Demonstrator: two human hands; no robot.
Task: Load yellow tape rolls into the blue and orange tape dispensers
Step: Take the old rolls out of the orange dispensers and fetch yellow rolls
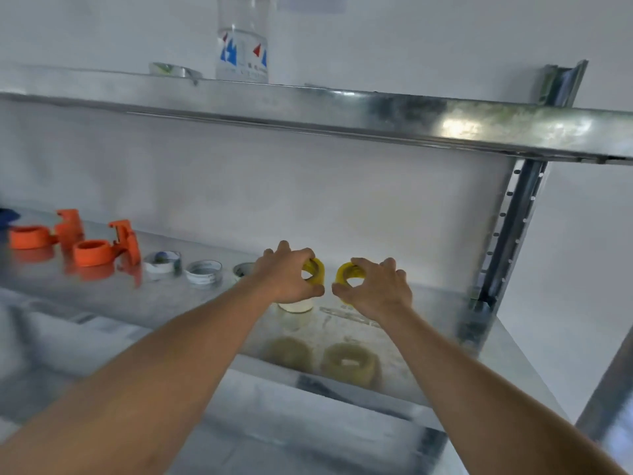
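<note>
Head view, centre of frame: showed left hand [291, 275] pinching one yellow tape roll [313, 271], thumb under the rim, fingers curled over the top. Showed right hand [375, 286] doing likewise with a second yellow tape roll [347, 274], thumb low, fingers arched above. Held both rolls upright, cores facing the camera, just apart from each other and raised above the metal shelf [171, 303]; faint yellowish reflections lay on the shelf surface lower in the frame.

Judged the rolls light and stiff: small hoops on a hard core, unlikely to deform under a fingertip pinch. Looked smooth on the outer wrap, so possibly a little slick; a hold across the rim, thumb against the core hole, seemed the surest place. Little risk of breakage, more of one slipping or rolling if set down on edge.

Left of frame, on the same shelf: two orange tape dispensers [106, 252], [44, 234], both looking empty, well apart from the hands. At the far left edge, a dark blue shape [7, 216], mostly cut off, perhaps the blue dispenser; could not tell. Between dispensers and hands: a row of pale tape rolls [203, 270]. Beneath the left hand, a whitish roll [296, 308]. Upper shelf carried a clear bottle [243, 46].
</note>
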